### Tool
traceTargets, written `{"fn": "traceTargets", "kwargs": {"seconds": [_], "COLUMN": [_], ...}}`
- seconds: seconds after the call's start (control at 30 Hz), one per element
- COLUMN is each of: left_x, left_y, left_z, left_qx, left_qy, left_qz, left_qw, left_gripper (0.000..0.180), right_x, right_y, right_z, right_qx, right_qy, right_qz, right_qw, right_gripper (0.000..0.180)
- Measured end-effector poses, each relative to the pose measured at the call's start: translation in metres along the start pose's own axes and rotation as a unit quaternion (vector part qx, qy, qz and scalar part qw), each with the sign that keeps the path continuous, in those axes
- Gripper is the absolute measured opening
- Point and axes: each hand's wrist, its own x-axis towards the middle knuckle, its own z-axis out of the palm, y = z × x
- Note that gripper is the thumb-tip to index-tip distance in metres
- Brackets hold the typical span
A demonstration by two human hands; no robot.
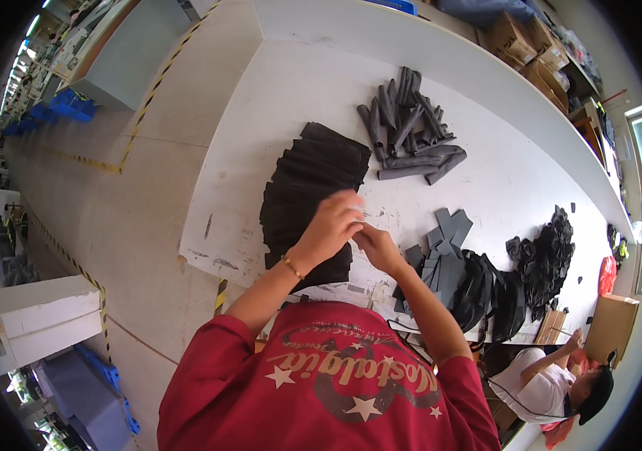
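Note:
My left hand (330, 225) and my right hand (376, 248) meet fingertip to fingertip just above the near part of a white table (298, 83). Both have their fingers curled and pinched toward each other. Whatever sits between them is too small to make out. Directly under my left hand lies a fanned stack of black fabric pieces (309, 177). To the right of my right hand is a pile of flat dark grey cut pieces (445, 248). My red-sleeved shoulders fill the lower edge.
Grey rolled strips (411, 128) are heaped farther back on the table. Black curved pieces (490, 293) and a heap of small black scraps (550, 252) lie to the right. A seated co-worker (542, 383) and a cardboard box (610, 323) are at lower right. Taped floor lies left.

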Motion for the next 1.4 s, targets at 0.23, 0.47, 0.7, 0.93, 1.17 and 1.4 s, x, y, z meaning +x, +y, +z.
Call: {"fn": "traceTargets", "kwargs": {"seconds": [0.23, 0.47, 0.7, 0.93, 1.17, 1.4], "left_x": [-0.044, -0.049, -0.033, -0.024, -0.023, -0.006], "left_y": [-0.033, -0.018, -0.052, -0.022, -0.020, -0.037], "left_z": [0.021, 0.043, -0.001, 0.028, 0.036, 0.011], "left_qx": [-0.760, -0.662, -0.724, -0.718, -0.716, -0.700], "left_qy": [0.219, 0.212, 0.178, 0.316, 0.322, 0.214], "left_qz": [-0.348, -0.388, -0.363, -0.393, -0.398, -0.406], "left_qw": [0.503, 0.605, 0.559, 0.480, 0.474, 0.546], "left_gripper": [0.026, 0.040, 0.053, 0.027, 0.021, 0.024], "right_x": [-0.012, -0.009, -0.013, -0.007, -0.026, -0.031], "right_y": [-0.028, -0.050, -0.030, -0.053, -0.048, -0.037], "right_z": [0.035, 0.059, 0.057, 0.066, 0.069, 0.067], "right_qx": [0.138, -0.027, 0.057, 0.049, 0.010, 0.027], "right_qy": [-0.052, 0.140, 0.049, 0.204, 0.206, 0.187], "right_qz": [0.036, 0.008, 0.002, 0.019, 0.045, 0.034], "right_qw": [0.988, 0.990, 0.997, 0.978, 0.977, 0.981], "right_gripper": [0.023, 0.036, 0.032, 0.029, 0.023, 0.019]}}
